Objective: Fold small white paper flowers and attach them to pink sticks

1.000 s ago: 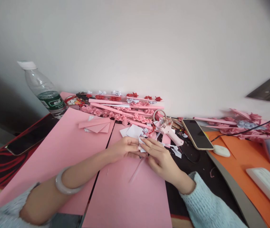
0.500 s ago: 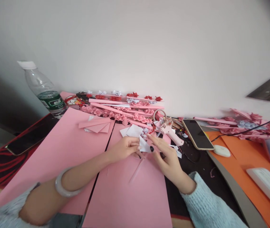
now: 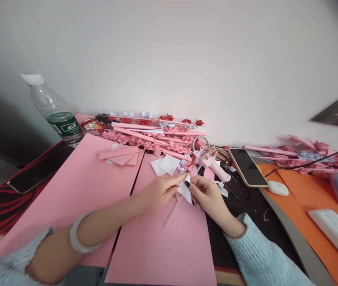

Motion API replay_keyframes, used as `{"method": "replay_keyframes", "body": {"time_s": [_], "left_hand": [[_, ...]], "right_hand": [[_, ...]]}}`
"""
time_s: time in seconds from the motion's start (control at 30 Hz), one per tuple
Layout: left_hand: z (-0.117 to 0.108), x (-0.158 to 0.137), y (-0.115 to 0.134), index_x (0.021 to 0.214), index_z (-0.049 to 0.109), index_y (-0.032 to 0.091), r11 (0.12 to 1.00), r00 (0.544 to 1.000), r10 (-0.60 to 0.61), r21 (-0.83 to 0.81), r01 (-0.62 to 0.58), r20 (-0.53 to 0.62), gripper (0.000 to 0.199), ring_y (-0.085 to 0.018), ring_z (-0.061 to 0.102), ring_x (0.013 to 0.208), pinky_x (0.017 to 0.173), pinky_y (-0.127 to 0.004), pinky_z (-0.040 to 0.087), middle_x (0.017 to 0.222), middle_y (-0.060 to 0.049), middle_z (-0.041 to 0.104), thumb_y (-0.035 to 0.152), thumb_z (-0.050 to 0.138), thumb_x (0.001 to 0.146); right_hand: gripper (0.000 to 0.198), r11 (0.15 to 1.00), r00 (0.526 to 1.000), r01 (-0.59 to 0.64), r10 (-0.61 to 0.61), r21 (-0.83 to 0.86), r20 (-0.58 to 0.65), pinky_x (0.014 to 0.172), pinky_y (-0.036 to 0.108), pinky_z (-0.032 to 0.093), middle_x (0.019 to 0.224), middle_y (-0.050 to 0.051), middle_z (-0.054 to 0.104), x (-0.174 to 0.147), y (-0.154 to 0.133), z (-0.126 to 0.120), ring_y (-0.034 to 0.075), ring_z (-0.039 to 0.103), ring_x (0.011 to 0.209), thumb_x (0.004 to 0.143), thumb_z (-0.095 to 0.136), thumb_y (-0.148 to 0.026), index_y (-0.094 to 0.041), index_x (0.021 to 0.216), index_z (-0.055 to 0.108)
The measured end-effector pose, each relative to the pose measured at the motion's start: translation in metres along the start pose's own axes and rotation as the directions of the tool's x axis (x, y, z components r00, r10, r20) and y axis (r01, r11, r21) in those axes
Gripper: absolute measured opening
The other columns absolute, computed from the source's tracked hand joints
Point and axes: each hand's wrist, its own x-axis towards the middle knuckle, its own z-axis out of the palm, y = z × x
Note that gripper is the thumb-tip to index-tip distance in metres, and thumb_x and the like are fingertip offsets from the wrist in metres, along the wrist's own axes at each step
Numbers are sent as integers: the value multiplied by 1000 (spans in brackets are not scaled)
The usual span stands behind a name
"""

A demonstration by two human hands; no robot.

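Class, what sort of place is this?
Probably a desk used for papercraft: it has large pink sheets, a pile of paper flowers and white paper in hand.

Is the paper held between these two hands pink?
No, the folded paper between the left hand and the right hand is white.

A craft corner, at home or in a small office, is suggested; which cannot be told. The worktop (image 3: 228,277) is set against a plain wall (image 3: 169,59). Handwork is shown by pink card sheets (image 3: 160,246), folded white paper (image 3: 186,190), paper flowers (image 3: 123,139) and a glue gun (image 3: 217,167); everyday belongings are seen in a water bottle (image 3: 64,122) at left and a phone (image 3: 248,167) at right.
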Motion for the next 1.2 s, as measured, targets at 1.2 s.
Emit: {"method": "replay_keyframes", "body": {"time_s": [1.2], "left_hand": [[-5,-1,5,89,63,17,965,997,18,262,1,-69,16,-12,59,72,69,-23,45,80,0,65,31,60,81]], "right_hand": [[27,999,999,11,-12,-33,-31,38,21,28,46,-6,43,-1,0,2,7,36,38,84,53,-41,-17,69,53]]}}
